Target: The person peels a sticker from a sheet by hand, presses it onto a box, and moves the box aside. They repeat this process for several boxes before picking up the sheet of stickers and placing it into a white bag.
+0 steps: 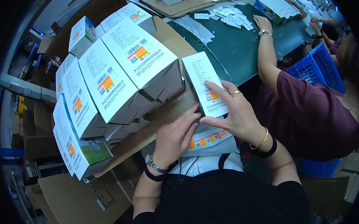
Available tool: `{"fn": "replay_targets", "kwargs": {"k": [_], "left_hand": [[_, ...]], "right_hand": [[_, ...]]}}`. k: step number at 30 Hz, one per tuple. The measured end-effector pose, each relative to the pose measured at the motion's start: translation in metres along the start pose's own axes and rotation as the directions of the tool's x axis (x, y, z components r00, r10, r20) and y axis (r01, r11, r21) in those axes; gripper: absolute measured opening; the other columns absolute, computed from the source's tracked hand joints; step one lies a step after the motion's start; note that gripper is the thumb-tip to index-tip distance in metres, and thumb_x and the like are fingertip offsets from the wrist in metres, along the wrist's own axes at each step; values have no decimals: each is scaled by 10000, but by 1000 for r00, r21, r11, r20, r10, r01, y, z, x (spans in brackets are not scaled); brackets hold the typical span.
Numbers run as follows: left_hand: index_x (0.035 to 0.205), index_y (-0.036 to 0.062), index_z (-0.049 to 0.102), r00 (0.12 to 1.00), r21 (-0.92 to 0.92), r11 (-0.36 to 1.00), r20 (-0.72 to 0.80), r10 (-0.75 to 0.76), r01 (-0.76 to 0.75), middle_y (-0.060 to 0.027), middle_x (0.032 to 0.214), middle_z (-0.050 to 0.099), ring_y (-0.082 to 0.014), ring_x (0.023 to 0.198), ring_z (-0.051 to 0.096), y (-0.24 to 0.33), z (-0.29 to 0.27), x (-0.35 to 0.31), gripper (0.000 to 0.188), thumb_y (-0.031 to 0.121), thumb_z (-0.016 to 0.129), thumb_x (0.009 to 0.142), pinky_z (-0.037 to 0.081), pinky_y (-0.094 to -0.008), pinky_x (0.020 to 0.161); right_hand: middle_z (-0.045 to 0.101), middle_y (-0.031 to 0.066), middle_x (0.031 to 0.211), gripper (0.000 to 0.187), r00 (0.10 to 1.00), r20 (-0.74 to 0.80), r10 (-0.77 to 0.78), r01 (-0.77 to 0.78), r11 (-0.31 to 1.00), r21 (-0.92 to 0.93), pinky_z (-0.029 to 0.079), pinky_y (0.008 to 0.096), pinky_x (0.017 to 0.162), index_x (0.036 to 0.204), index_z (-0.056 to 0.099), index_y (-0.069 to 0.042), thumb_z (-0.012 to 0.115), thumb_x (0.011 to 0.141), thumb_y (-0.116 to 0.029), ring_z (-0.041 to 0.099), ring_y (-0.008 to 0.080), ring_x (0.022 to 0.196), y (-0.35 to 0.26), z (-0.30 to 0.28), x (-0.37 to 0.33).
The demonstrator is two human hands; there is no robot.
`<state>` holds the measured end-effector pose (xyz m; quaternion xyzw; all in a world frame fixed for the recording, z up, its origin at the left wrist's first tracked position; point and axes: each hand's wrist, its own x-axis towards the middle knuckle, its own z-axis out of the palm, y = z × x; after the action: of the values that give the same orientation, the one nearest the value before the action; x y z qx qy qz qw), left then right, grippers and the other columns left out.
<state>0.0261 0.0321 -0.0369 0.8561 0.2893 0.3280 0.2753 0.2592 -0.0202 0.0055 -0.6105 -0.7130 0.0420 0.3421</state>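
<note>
A slim white box (199, 69) with printed text and an orange label lies in front of me at the table's edge. My right hand (239, 115) is spread over it, the index fingertip on its top face and the thumb by its near end. Beside the box's near left side, my left hand (174, 134) has its fingers stretched toward it; whether they all touch it I cannot tell. Below both hands, against my body, rests a sheet of orange labels (208, 139).
Stacked white boxes (109, 75) with orange labels fill the cardboard-topped surface at left. On the green table (241, 49) lies a pile of white slips (231, 17). A co-worker's arm (267, 54) reaches in at right, near a blue basket (319, 68). An open carton (85, 200) stands lower left.
</note>
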Motion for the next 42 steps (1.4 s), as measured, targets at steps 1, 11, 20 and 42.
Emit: {"fn": "replay_targets", "kwargs": {"k": [1,11,20,42], "left_hand": [[1311,128,723,998,-1,1000,53,-17,17,-76,1377,769,-281,915,797,1,0,0,303,123,756,1009,611,-351,709],[1200,117,759,997,105,991,19,77,-78,-54,1267,797,-257,906,793,1,-6,-8,192,154,754,1012,602,-347,703],[1155,112,773,998,141,988,-7,70,-68,-62,1102,803,-267,860,776,6,-17,-21,154,149,758,1007,589,-360,683],[1143,45,792,969,95,975,-165,-184,201,-144,918,771,-227,735,753,-15,0,-20,139,116,779,1024,570,-327,674]], "right_hand": [[649,192,1424,744,994,72,78,-81,996,31,554,461,1044,1521,632,-90,911,879,-342,677,385,1213,1,-3,-3],[684,235,1353,775,995,52,88,-88,996,-4,568,415,1018,1575,592,-78,868,927,-402,710,372,1147,54,24,67],[632,232,1480,799,980,184,-73,-7,916,402,533,412,1085,1717,375,-78,760,1064,-331,661,362,1294,85,78,113],[746,68,879,145,969,-214,126,-23,904,427,545,296,663,1098,762,-16,771,1046,-151,686,134,736,58,83,40]]}}
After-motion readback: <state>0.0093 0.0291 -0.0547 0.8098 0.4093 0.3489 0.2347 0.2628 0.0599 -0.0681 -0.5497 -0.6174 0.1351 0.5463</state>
